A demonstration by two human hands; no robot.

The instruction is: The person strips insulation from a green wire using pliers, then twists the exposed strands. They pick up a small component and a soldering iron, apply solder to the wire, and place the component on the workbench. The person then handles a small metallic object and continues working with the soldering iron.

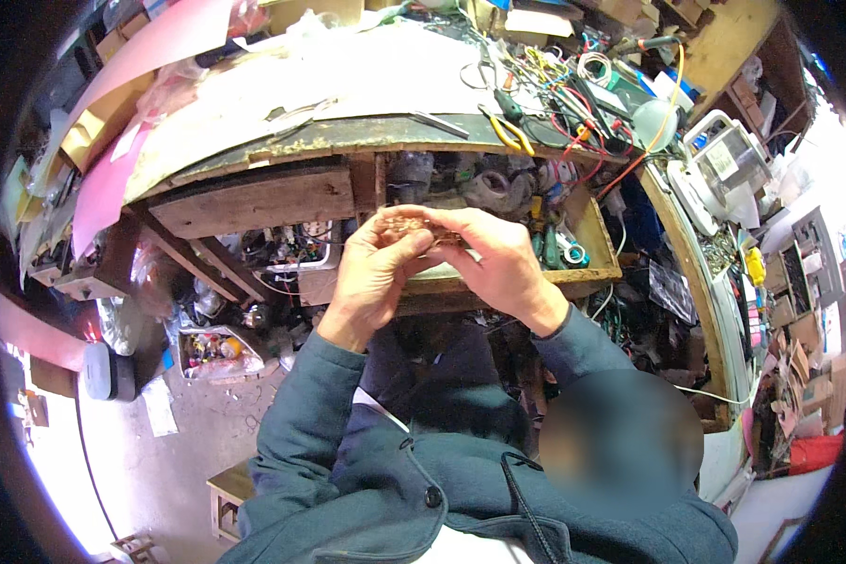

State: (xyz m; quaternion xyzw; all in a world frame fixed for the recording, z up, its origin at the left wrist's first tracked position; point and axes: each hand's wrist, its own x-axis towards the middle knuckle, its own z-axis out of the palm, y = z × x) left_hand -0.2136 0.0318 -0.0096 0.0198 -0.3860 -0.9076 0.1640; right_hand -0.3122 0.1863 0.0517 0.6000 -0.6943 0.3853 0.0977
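My left hand [371, 274] and my right hand [495, 273] meet over an open wooden drawer [556, 277], both closed around a small tangled copper-coloured bundle [406, 225] that looks like fine wire. My left thumb presses on it; the fingers of my right hand cover part of it. Behind them, the drawer holds rolls and tools with coloured handles [550, 235]. Above the drawer, pliers with yellow handles [508, 132] and a silver rod-like tool [437, 122] lie on the bench [348, 75].
Tangled cables [583, 103] and a white machine [714, 174] crowd the right. Pink sheets [103, 197] hang over the bench's left end. A low wooden stool [226, 498], a bin of small parts [214, 352] and a dark case [108, 371] are at lower left.
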